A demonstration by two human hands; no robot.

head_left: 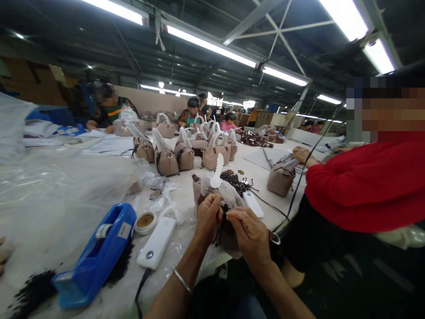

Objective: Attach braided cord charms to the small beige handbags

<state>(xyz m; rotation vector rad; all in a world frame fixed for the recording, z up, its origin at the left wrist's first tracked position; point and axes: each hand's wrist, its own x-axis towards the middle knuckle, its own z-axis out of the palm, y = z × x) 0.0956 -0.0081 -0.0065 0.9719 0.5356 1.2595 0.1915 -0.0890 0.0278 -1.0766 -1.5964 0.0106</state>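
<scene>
A taupe handbag (232,241) stands at the table's front edge before me, with clear plastic wrap about its upper part and a white toothed strip (217,170) rising from it. At its near side a dark cord (225,208) runs between my fingertips. My left hand (210,212) is closed, pinching the cord by thumb and fingers. From the other side my right hand (249,228) pinches the same dark piece; its exact end is hidden by the fingers. Behind the bag lies a heap of dark cords (234,182).
To the left are a blue tape dispenser (96,257), a white device with a cable (157,243) and a small round tin (145,223). Finished-looking handbags (166,159) stand farther back. A co-worker in red (361,186) handles another bag (280,179) at the right.
</scene>
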